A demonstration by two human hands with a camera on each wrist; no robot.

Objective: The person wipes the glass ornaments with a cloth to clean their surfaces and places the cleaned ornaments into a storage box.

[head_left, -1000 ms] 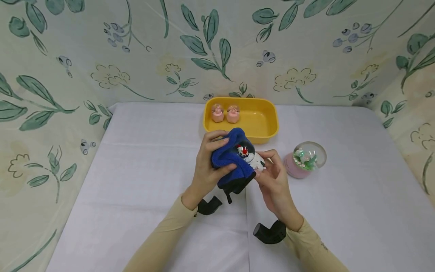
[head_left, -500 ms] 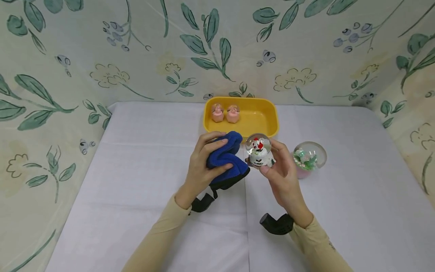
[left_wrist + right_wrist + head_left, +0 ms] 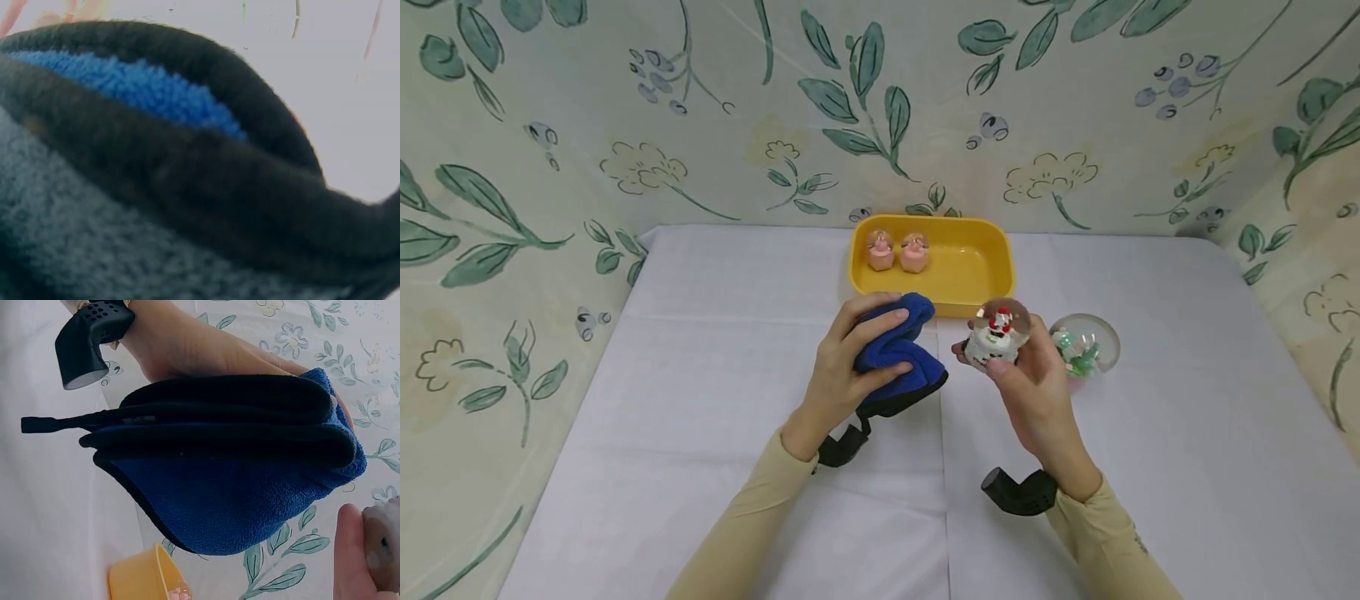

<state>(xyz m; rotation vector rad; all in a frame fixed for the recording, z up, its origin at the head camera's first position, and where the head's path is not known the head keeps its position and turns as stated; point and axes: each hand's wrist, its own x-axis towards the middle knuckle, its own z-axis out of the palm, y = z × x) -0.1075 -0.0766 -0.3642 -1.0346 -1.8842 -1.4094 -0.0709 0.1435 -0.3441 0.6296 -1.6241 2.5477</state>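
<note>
Blue cloth (image 3: 883,354) in your left hand (image 3: 835,362), snow globe (image 3: 997,335) in your right hand (image 3: 1041,396)
Your left fingers curl round the cloth; your right thumb and fingers pinch the globe low — apart from the cloth, in front of the yellow tray (image 3: 970,262).

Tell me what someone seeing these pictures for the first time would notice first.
Probably the bright blue cloth, bunched in the left hand near the middle of the head view. Next would likely come the snow globe with its white base and red-and-white figure, held in the right hand. Beyond both, the yellow tray would stand out, with two small pink globes at its left end.
</note>
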